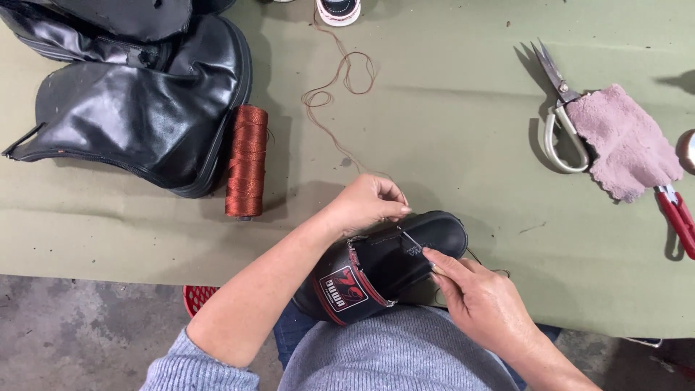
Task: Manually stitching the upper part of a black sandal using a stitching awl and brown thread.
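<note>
Far left on worktop: black boot lying on side, one copper thread spool beside it. Left hand bent over black slide sandal, fingers pinched together on thread at strap. One sandal, at worktop's near edge against lap. Right hand grips sandal's right side, forefinger extended onto strap. Far right: one scissors, one pink cloth, one red-handled tool.

So the sandal sits at the near edge of the tabletop, between both hands. Thread spool lies left of it, further back, right beside the boots at far left. Scissors are off right, cloth overlapping their handles.
</note>
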